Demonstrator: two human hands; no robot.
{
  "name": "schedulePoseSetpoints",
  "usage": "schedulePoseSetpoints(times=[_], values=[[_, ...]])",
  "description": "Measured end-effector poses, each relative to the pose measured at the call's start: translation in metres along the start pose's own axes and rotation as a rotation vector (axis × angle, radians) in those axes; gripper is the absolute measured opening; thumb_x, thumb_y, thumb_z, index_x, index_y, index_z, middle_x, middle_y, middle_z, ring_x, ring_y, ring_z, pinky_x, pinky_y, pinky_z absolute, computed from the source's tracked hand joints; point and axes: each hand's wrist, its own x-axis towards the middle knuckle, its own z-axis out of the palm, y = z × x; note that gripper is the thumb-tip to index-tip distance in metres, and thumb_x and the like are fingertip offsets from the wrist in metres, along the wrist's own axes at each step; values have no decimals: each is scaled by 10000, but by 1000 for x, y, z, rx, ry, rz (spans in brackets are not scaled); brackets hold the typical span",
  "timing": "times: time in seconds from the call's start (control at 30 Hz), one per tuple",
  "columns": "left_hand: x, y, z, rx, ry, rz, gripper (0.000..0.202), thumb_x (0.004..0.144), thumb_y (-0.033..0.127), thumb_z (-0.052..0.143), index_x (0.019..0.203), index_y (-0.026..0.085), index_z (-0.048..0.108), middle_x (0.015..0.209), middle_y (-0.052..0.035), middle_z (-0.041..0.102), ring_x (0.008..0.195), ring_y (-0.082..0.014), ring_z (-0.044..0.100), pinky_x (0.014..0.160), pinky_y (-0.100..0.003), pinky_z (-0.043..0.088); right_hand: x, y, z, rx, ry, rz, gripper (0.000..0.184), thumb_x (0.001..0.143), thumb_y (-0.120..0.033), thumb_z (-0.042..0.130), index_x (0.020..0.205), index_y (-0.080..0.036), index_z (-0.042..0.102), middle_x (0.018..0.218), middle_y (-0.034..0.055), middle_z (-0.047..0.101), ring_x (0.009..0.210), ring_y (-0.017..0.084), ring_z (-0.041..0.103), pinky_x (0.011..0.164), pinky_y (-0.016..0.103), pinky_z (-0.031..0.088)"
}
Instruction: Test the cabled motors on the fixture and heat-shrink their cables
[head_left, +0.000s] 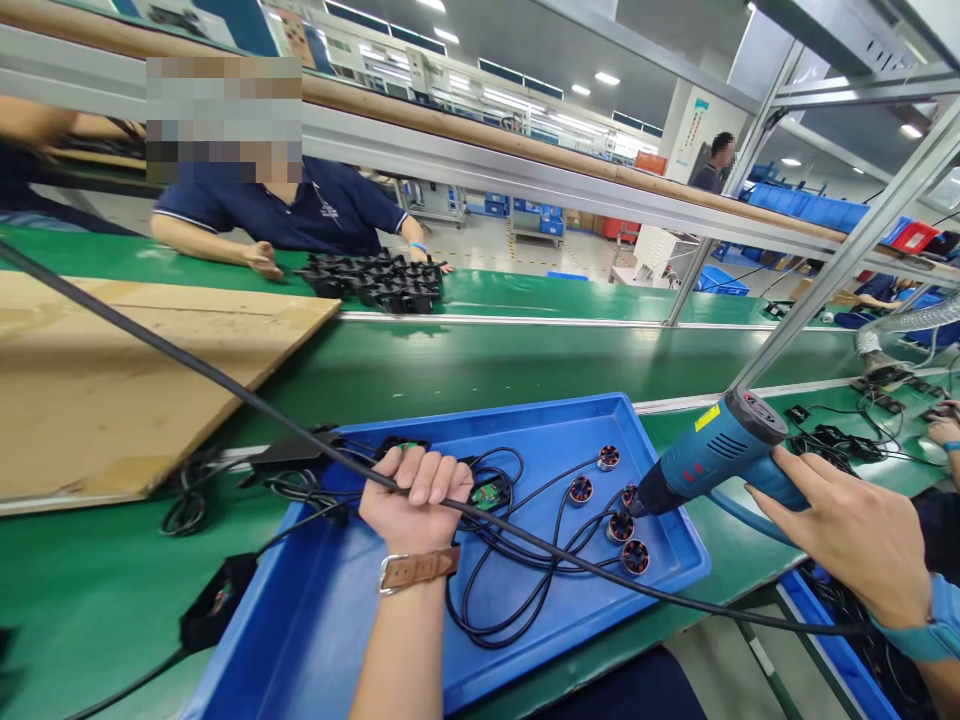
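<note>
Left hand [416, 490] clenched round the black cable [262, 405], mid-frame; right hand [862, 530], lower right, wrapped round the heat gun [712, 450], nozzle right by motor stators [621, 527] in the blue tray [345, 630]!

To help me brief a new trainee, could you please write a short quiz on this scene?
1. True or false: the camera wearer's left hand grips the cardboard sheet.
2. What does the wearer's right hand hold?
A. A screwdriver
B. A blue gun-shaped tool
C. A pair of scissors
3. How many round metal parts can be seen in the blue tray?

Key:
1. False; it grips a black cable.
2. B.
3. Five, one partly hidden by the tool's nozzle.
</note>
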Motion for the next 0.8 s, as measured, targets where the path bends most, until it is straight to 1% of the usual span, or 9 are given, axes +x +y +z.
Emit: schedulePoseSetpoints(times=[0.1,0.2,0.27,0.37,0.47,0.53,0.67,0.8], values=[[0,0,-2,5,-24,-3,518,774,234,611,561,250,139,321,56,385,302,-97,361,369,-246,379,-1,1,1,-5,-6,3,495,1027,-606,518,1211,-222,771,744,27,663,582,137,499,591,306,223],[1,2,-5,-4,-84,-20,534,778,221,630,552,247,147,325,69,373,291,-83,343,370,-237,370,-1,1,2,-12,-19,10,502,1026,-607,511,1220,-224,773,740,34,658,598,146,511,595,309,225],[1,4,-6,-18,-143,-40,548,782,208,650,547,240,156,329,83,349,283,-68,327,362,-227,343,0,0,1,-17,-28,17,509,1022,-613,510,1213,-223,776,743,38,658,604,149,516,594,310,226],[2,7,-6,-44,-252,-92,570,794,201,690,538,229,182,327,106,274,266,-51,284,348,-222,290,1,1,-4,-10,-33,12,516,1019,-620,506,1196,-219,779,748,43,660,614,155,529,590,313,227],[1,9,-4,-76,-363,-137,580,813,219,720,525,223,216,322,120,220,251,-42,247,343,-224,265,0,3,-12,29,-44,-41,497,1026,-601,507,1165,-210,780,762,44,672,635,161,559,594,311,253],[1,10,-3,-84,-409,-156,567,832,232,715,524,223,238,319,119,223,243,-43,241,336,-227,253,-2,4,-17,64,-59,-81,479,1030,-583,512,1156,-204,777,771,41,680,639,159,573,599,307,275],[0,10,-2,-80,-414,-163,537,839,246,695,527,223,259,316,111,255,233,-48,242,334,-230,270,-5,2,-24,100,-97,-113,466,1034,-564,511,1175,-201,767,762,37,679,624,155,577,585,309,283],[1,10,-3,-79,-389,-157,562,832,245,697,523,226,229,313,108,255,230,-51,244,347,-229,304,-6,0,-25,112,-100,-107,448,1028,-556,522,1172,-210,768,770,37,680,627,152,581,579,310,279]])
